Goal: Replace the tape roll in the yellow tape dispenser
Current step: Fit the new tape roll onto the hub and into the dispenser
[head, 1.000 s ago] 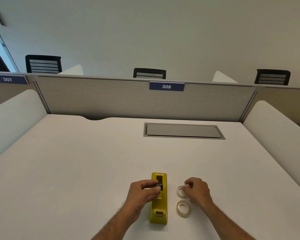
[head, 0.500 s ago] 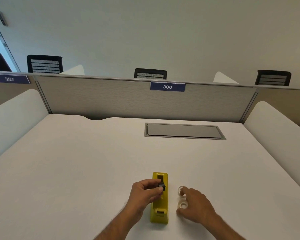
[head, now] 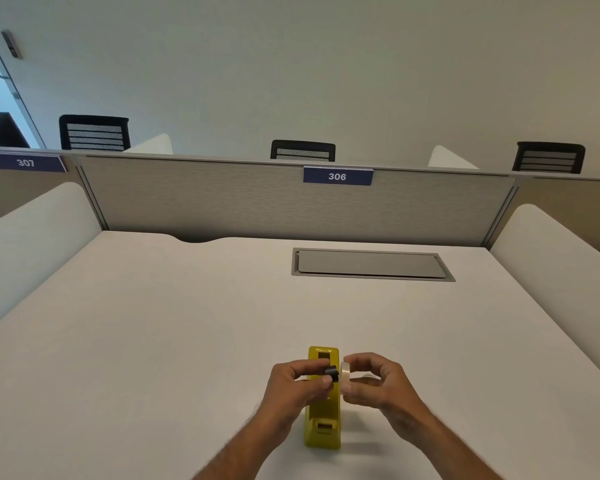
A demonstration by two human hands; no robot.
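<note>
White desk (head: 153,341) across most of view, w/ grey partition (head: 257,202) at far edge carrying blue "306" label (head: 337,176); grey hatch cover (head: 369,264) recessed in desk toward back, right of centre. Three black chair backs (head: 302,150) poking up behind partition. Near front edge, centre: yellow tape dispenser (head: 323,424) standing on desk, long axis running away from camera, spool slot open on top. Directly above it, both hands raised & nearly meeting. Left hand (head: 293,384) pinching small black spool core (head: 330,371) btwn thumb & fingers, core end pointing right. Right hand (head: 378,382) pinching clear tape roll (head: 345,374) edge-on, roll just beside core, facing it; touching or not, can't tell. Other roll not seen, maybe hidden behind right hand.
</note>
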